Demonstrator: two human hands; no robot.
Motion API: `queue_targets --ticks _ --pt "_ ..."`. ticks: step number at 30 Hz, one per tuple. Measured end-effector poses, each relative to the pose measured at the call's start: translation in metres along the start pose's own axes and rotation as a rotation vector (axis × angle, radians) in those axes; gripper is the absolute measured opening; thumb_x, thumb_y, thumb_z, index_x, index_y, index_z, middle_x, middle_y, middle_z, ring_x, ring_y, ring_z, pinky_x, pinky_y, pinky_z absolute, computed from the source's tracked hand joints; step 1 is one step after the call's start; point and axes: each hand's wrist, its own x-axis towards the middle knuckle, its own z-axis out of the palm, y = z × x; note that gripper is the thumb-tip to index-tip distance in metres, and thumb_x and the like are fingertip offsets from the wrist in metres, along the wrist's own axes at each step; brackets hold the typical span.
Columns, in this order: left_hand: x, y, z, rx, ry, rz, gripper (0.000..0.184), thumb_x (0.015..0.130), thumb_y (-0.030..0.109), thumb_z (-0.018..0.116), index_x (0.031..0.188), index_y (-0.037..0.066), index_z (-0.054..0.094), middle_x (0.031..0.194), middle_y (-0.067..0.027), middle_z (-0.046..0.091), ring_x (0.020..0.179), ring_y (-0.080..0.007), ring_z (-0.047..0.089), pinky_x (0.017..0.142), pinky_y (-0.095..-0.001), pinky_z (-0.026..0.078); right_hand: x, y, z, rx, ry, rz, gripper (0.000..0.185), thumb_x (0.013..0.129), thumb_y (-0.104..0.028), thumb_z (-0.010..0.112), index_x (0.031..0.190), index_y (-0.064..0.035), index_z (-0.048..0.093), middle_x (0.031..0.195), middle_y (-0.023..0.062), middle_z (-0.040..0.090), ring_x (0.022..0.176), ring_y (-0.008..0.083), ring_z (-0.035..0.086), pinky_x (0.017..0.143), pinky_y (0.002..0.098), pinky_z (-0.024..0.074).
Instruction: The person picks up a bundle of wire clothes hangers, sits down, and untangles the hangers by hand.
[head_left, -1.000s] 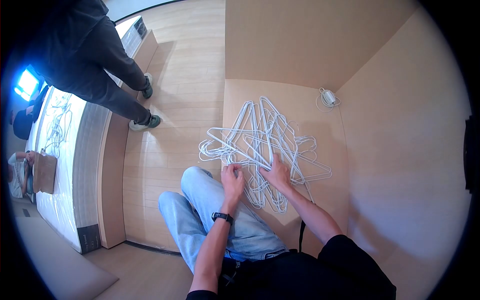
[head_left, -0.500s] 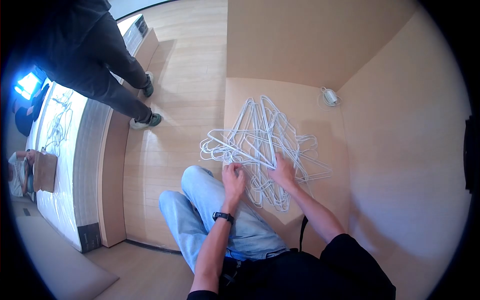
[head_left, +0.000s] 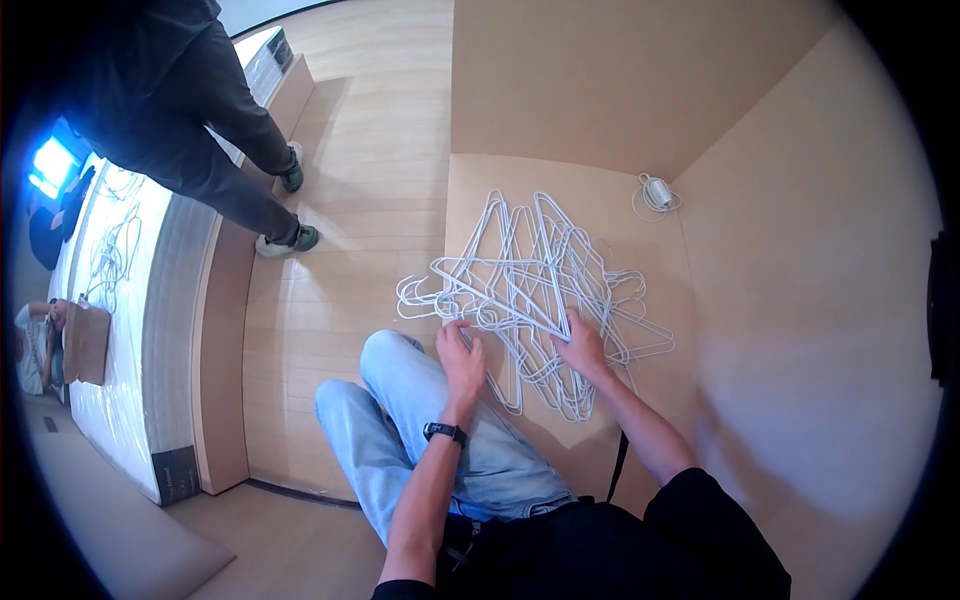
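Observation:
A tangled pile of white wire clothes hangers (head_left: 540,265) lies on a light wooden surface in front of me. My right hand (head_left: 583,348) is closed around the narrow end of a hanger on the near right side of the pile. At the pile's near left edge, my left hand (head_left: 461,362) has its fingers curled at the wire of a hanger, below several hooks. The fingertips there partly hide the wire. Many hangers overlap, so single ones are hard to separate by eye.
A white adapter with a coiled cable (head_left: 657,193) sits in the corner by the wooden panels (head_left: 640,80). To the left, a person in dark trousers (head_left: 235,160) stands beside a plastic-wrapped mattress (head_left: 170,330). Another person holds a brown box (head_left: 88,345) at far left.
My right hand has moved slightly right, pulling hangers with it, and the pile has spread a little. My left hand has shifted slightly left, its fingers a little looser.

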Motion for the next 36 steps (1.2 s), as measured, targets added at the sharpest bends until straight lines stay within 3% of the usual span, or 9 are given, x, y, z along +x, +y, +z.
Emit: queue_targets --ticks 3,16,18,19,21,27,30,33,36 --pt "0.001 -0.002 0.001 -0.012 0.023 0.006 0.031 0.077 0.006 0.059 0.108 0.002 0.055 0.107 -0.0197 0.052 0.105 -0.0379 0.05 0.095 -0.0434 0.04 0.0 -0.001 -0.001 0.018 -0.04 0.05 0.046 0.078 -0.021 0.071 0.117 -0.0102 0.052 0.089 0.0156 0.067 0.085 0.0368 0.065 0.074 0.0466 0.0511" --pt "0.005 -0.01 -0.001 -0.063 -0.008 -0.004 0.033 0.077 0.006 0.059 0.11 0.002 0.055 0.113 -0.0195 0.055 0.109 -0.037 0.051 0.098 -0.0433 0.039 0.012 0.012 -0.01 -0.004 -0.006 0.071 0.051 0.071 -0.017 0.071 0.118 -0.0097 0.055 0.092 0.0111 0.067 0.089 0.0328 0.066 0.079 0.0414 0.0522" --pt "0.008 -0.013 -0.001 -0.066 -0.017 0.005 0.033 0.077 0.006 0.059 0.11 0.002 0.055 0.114 -0.0194 0.055 0.111 -0.0369 0.05 0.099 -0.0433 0.039 0.014 0.011 -0.011 -0.025 0.059 0.119 0.052 0.071 -0.016 0.071 0.12 -0.0101 0.056 0.107 0.0114 0.063 0.101 0.0307 0.062 0.085 0.0409 0.0503" --pt "0.007 -0.012 -0.001 -0.061 -0.033 -0.016 0.033 0.077 0.006 0.059 0.11 0.002 0.055 0.116 -0.0196 0.056 0.112 -0.0371 0.05 0.1 -0.0434 0.038 0.013 0.011 -0.012 -0.026 0.06 0.119 0.052 0.071 -0.016 0.071 0.12 -0.0101 0.056 0.107 0.0114 0.063 0.101 0.0307 0.062 0.085 0.0409 0.0503" --pt "0.004 -0.01 -0.001 -0.056 -0.053 -0.036 0.033 0.076 0.006 0.059 0.109 0.002 0.056 0.117 -0.0199 0.056 0.114 -0.0373 0.049 0.101 -0.0436 0.037 0.011 0.011 -0.016 0.027 0.139 0.028 0.054 0.072 -0.016 0.072 0.123 -0.0107 0.057 0.122 0.0131 0.055 0.113 0.0314 0.055 0.094 0.0408 0.0464" --pt "0.0 -0.013 0.002 -0.004 -0.053 0.049 0.031 0.077 0.008 0.06 0.107 0.005 0.059 0.132 -0.0231 0.051 0.121 -0.0391 0.046 0.104 -0.0441 0.035 0.03 0.0 -0.003 -0.063 0.145 -0.27 0.061 0.07 -0.024 0.078 0.126 -0.01 0.057 0.135 0.0184 0.047 0.128 0.0381 0.041 0.107 0.0464 0.0349" --pt "0.0 -0.011 0.0 0.077 -0.091 0.092 0.027 0.077 0.011 0.061 0.103 0.005 0.062 0.134 -0.024 0.051 0.121 -0.0382 0.048 0.102 -0.0437 0.038 0.036 -0.028 0.004 -0.052 0.108 -0.324 0.063 0.071 -0.029 0.078 0.126 -0.0095 0.057 0.142 0.0193 0.042 0.133 0.04 0.035 0.111 0.0488 0.0306" --pt "0.0 -0.001 -0.005 -0.056 -0.234 -0.026 0.023 0.076 0.012 0.061 0.098 0.004 0.064 0.129 -0.0245 0.055 0.118 -0.0373 0.052 0.1 -0.0424 0.04 0.038 -0.05 0.019 -0.093 0.068 -0.301 0.06 0.076 -0.035 0.075 0.127 -0.0092 0.058 0.146 0.0207 0.038 0.138 0.0402 0.029 0.112 0.0496 0.0287" --pt "0.001 -0.007 -0.002 -0.147 -0.288 -0.079 0.023 0.077 0.009 0.06 0.099 0.005 0.066 0.134 -0.0226 0.054 0.116 -0.0341 0.057 0.098 -0.0355 0.044 0.035 -0.056 0.028 -0.108 0.039 -0.312 0.054 0.082 -0.038 0.069 0.127 -0.0102 0.058 0.15 0.0196 0.033 0.142 0.0402 0.024 0.112 0.0528 0.0267"
